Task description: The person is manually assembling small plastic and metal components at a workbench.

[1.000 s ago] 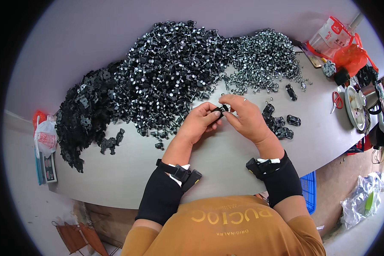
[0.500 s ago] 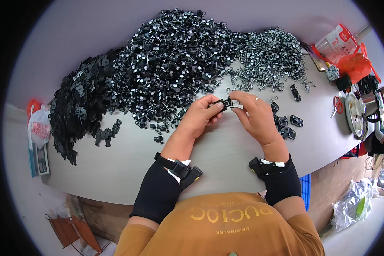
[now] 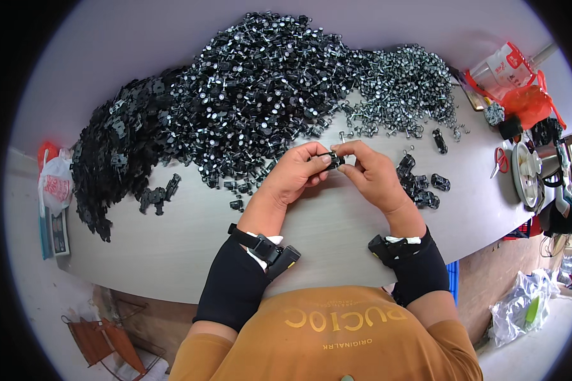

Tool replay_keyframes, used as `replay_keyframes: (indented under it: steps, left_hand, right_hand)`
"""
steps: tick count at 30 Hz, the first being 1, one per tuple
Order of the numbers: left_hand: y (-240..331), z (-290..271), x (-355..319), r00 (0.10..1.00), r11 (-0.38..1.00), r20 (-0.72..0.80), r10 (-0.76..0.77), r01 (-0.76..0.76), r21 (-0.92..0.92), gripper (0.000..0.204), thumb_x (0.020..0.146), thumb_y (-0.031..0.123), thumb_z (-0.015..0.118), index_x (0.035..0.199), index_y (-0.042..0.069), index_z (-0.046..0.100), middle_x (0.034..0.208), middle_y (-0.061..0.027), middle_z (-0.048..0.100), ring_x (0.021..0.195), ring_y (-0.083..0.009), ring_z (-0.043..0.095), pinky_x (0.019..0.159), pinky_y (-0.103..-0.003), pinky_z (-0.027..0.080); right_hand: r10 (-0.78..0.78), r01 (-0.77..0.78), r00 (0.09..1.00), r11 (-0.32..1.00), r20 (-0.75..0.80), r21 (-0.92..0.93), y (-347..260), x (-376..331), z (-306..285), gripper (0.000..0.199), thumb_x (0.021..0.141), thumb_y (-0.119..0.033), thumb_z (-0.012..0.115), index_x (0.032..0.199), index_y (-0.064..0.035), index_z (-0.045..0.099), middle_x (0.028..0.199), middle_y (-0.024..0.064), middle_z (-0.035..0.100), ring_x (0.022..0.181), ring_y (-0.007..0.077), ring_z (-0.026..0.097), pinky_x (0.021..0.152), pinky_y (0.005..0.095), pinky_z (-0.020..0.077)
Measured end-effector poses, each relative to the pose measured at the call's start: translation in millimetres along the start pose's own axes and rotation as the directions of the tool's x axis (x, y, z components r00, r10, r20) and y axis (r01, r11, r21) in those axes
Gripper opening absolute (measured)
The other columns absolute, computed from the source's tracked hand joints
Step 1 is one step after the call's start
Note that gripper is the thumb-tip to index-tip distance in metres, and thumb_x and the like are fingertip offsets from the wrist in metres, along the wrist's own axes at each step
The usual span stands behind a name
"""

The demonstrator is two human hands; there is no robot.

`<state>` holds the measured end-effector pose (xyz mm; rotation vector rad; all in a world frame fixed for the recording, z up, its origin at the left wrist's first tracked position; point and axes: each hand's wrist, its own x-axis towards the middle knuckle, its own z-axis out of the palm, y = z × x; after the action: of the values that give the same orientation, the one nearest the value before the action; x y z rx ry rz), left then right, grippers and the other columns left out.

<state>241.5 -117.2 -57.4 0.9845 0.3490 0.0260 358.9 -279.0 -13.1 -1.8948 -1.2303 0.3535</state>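
Observation:
Above the middle of the table, my left hand (image 3: 300, 170) pinches a small black plastic part (image 3: 334, 160), which looks like a toy car chassis, between thumb and fingers. My right hand (image 3: 372, 170) is closed at the part's other end, thumb and index finger pressing against it. Fingertips hide much of the part, and any small piece between the right fingers cannot be made out. A loose silver pin with a flat head (image 3: 342, 136) is just beyond the right fingers. Several black assembled pieces (image 3: 417, 183) lie to the right of my right hand.
Behind my hands rises a heap of small black wheels on axles (image 3: 260, 82). Flat black plates (image 3: 117, 140) are piled left, silver-headed pins (image 3: 407, 82) right. Red-handled scissors (image 3: 500, 161), a white plate (image 3: 526, 171) and a red bag (image 3: 527, 105) sit at the right edge.
My right fingers have moved left and closed in on the black part, so the two hands are nearer each other. The view has shifted slightly.

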Motion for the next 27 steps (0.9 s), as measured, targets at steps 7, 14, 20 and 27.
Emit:
replay_keyframes:
  steps: [7, 14, 20, 27]
  left_hand:
    - [0, 9, -1, 0.965, 0.954, 0.25, -0.081, 0.002, 0.299, 0.012, 0.089, 0.017, 0.071, 0.093, 0.008, 0.065, 0.073, 0.0039, 0.059, 0.063, -0.0027, 0.05, 0.055, -0.019, 0.037]
    - [2, 5, -2, 0.972, 0.971, 0.23, -0.047, -0.009, 0.238, 0.014, 0.086, 0.006, 0.062, 0.077, 0.007, 0.052, 0.098, -0.0087, 0.066, 0.073, -0.0134, 0.06, 0.066, -0.026, 0.05]
    - [5, 0, -7, 0.991, 0.998, 0.125, -0.049, 0.051, -0.02, 0.01, 0.086, 0.001, 0.052, 0.08, 0.006, 0.046, 0.093, -0.0177, 0.067, 0.073, -0.0219, 0.068, 0.054, -0.03, 0.054]
    - [8, 4, -1, 0.998, 0.995, -0.06, -0.007, 0.001, -0.099, 0.018, 0.097, 0.017, 0.054, 0.112, 0.007, 0.055, 0.089, -0.0089, 0.066, 0.062, -0.0112, 0.06, 0.05, -0.022, 0.044]
  right_hand:
    - [0.181, -0.198, 0.975, 0.972, 0.129, 0.13, 23, 41, -25, 0.017, 0.088, -0.019, 0.066, 0.093, -0.0036, 0.066, 0.075, 0.0042, 0.067, 0.066, 0.0127, 0.062, 0.062, 0.0298, 0.0496]
    - [-0.111, 0.148, 0.989, 0.801, 0.1, -0.58, 16, 83, 28, 0.022, 0.084, -0.029, 0.068, 0.094, -0.0099, 0.066, 0.081, 0.0109, 0.068, 0.073, 0.0293, 0.066, 0.066, 0.0385, 0.0506]
    - [0.154, -0.062, 0.973, 0.891, 0.17, -0.45, -1, 49, -9, 0.023, 0.08, -0.026, 0.067, 0.091, -0.0059, 0.064, 0.078, 0.0118, 0.066, 0.072, 0.0306, 0.065, 0.065, 0.0406, 0.05]
    - [0.147, -0.04, 0.974, 0.859, 0.172, -0.51, 4, -5, -5, 0.023, 0.082, -0.027, 0.068, 0.084, -0.0056, 0.06, 0.075, 0.012, 0.064, 0.072, 0.0332, 0.064, 0.066, 0.0428, 0.0496]
